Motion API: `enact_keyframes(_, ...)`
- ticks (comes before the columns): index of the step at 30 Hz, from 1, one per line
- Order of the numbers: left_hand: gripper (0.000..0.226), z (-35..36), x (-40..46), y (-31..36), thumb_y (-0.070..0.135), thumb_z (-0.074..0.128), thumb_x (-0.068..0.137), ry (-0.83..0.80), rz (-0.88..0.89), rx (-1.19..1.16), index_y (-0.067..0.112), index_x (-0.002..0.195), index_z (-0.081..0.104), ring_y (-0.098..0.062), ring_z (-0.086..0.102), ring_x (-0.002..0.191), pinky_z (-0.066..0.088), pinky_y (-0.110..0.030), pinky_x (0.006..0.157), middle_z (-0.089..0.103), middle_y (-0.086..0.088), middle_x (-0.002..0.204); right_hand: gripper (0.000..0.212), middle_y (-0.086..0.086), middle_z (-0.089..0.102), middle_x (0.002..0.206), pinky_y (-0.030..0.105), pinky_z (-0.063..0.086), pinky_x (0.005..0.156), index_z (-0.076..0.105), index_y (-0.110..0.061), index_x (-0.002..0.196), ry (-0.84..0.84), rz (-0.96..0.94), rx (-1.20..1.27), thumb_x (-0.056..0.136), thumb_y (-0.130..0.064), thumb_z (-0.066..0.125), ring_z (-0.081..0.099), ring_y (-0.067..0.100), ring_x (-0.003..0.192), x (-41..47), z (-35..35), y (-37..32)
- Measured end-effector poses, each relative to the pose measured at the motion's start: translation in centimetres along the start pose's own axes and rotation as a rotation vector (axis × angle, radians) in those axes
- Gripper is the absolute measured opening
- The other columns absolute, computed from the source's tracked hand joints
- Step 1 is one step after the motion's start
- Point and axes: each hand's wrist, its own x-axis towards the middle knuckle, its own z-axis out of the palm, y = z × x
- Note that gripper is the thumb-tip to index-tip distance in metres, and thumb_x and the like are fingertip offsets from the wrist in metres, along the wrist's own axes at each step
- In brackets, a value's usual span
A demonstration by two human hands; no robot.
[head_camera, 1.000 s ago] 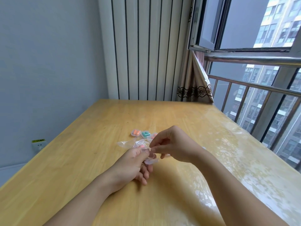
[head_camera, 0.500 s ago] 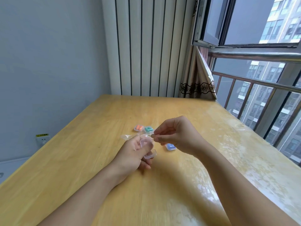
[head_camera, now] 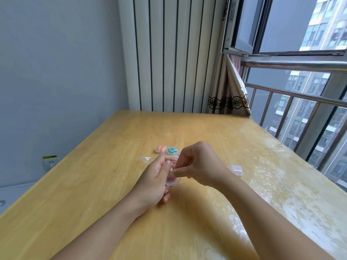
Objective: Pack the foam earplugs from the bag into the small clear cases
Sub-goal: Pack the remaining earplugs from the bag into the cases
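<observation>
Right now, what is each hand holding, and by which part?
The left hand grips a small clear case by its sides. The right hand pinches at its upper part; what it pinches is hidden.

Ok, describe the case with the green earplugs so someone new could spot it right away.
Start at the wooden table and look just beyond the hands, toward the striped wall. Two small clear cases sit side by side there. The green earplug case is the right one; its left neighbour, the orange earplug case, holds orange plugs.

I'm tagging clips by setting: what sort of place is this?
Probably a high-rise flat's enclosed balcony: a wooden table beside a railed open window facing apartment towers, with a curtain.
</observation>
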Motion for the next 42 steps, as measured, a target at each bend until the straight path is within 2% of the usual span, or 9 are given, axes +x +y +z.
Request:
enact_keyframes(5,0.028,-0.5,-0.2,0.4,0.025,0.045,0.106,-0.103,-0.038,-0.219,0.021,0.129,0.061,-0.015,0.063,0.066,0.053,-0.026,0.057,0.069,-0.012,0.092,0.012,0.009,0.070,0.059,0.017,0.043,0.047,0.080,-0.010,0.068,0.014,-0.051,0.030,0.070,-0.005,0.091,0.052,0.004,0.045,0.1,-0.2,0.3)
enact_keyframes(11,0.033,-0.8,0.1,0.4,0.021,0.049,0.105,-0.192,-0.052,-0.254,0.025,0.136,0.059,-0.015,0.072,0.093,0.057,-0.027,0.074,0.074,-0.010,0.116,0.011,0.011,0.071,0.064,0.017,0.045,0.051,0.076,-0.001,0.079,-0.062,0.070,0.198,0.075,-0.001,0.086,0.058,0.010,0.053,0.2,-1.2,0.9)
enact_keyframes(15,0.032,-0.7,0.1,0.6,0.028,0.050,0.103,-0.168,-0.111,-0.202,0.006,0.118,0.068,-0.012,0.069,0.075,0.058,-0.025,0.069,0.076,-0.010,0.097,0.022,-0.002,0.068,0.065,0.023,0.049,0.056,0.072,-0.002,0.087,-0.113,0.097,0.281,0.073,0.002,0.087,0.060,0.012,0.058,0.2,-1.2,1.3)
enact_keyframes(20,0.031,-1.2,0.2,1.0,0.030,0.053,0.102,-0.222,-0.197,-0.249,0.012,0.086,0.073,-0.016,0.060,0.066,0.055,-0.024,0.063,0.065,-0.010,0.078,0.013,-0.002,0.070,0.065,0.023,0.050,0.053,0.077,-0.008,0.079,-0.134,0.053,0.231,0.077,0.002,0.084,0.057,0.010,0.053,0.3,-1.4,1.3)
enact_keyframes(27,0.015,-1.5,0.2,1.2,0.011,0.049,0.102,-0.306,-0.246,-0.235,0.011,0.094,0.062,-0.013,0.047,0.060,0.046,-0.026,0.059,0.053,-0.004,0.069,0.011,0.014,0.075,0.080,0.023,0.048,0.059,0.082,-0.013,0.086,-0.225,-0.002,0.177,0.080,-0.003,0.083,0.054,0.013,0.060,0.3,-1.8,1.4)
enact_keyframes(33,0.020,-1.4,0.2,0.9,0.026,0.056,0.100,-0.283,-0.213,-0.181,0.009,0.102,0.066,-0.011,0.048,0.060,0.047,-0.023,0.058,0.055,0.000,0.069,0.021,-0.005,0.071,0.072,0.026,0.049,0.063,0.082,-0.013,0.098,-0.287,0.032,0.293,0.077,-0.010,0.086,0.053,0.016,0.066,0.2,-2.2,1.7)
enact_keyframes(37,0.039,-1.4,0.4,0.8,0.033,0.054,0.101,-0.276,-0.199,-0.176,-0.002,0.113,0.067,-0.010,0.050,0.063,0.047,-0.025,0.059,0.055,0.001,0.070,0.033,0.011,0.073,0.100,0.027,0.053,0.069,0.075,-0.011,0.117,-0.322,0.064,0.465,0.085,-0.003,0.078,0.063,0.020,0.079,0.2,-2.7,2.2)
enact_keyframes(40,0.030,-1.5,0.4,0.8,0.029,0.049,0.105,-0.264,-0.223,-0.221,0.008,0.100,0.069,-0.012,0.050,0.062,0.046,-0.025,0.059,0.055,-0.002,0.072,0.044,0.010,0.070,0.127,0.031,0.055,0.083,0.069,-0.015,0.128,-0.405,0.077,0.478,0.089,0.005,0.068,0.067,0.018,0.095,0.1,-3.3,2.4)
enact_keyframes(42,0.027,-1.5,0.3,0.8,0.029,0.045,0.106,-0.255,-0.226,-0.244,0.012,0.095,0.063,-0.013,0.049,0.062,0.047,-0.024,0.059,0.056,-0.005,0.074,0.053,0.006,0.068,0.131,0.029,0.054,0.087,0.067,-0.017,0.131,-0.442,0.037,0.397,0.083,0.003,0.074,0.066,0.016,0.100,0.0,-3.2,2.4)
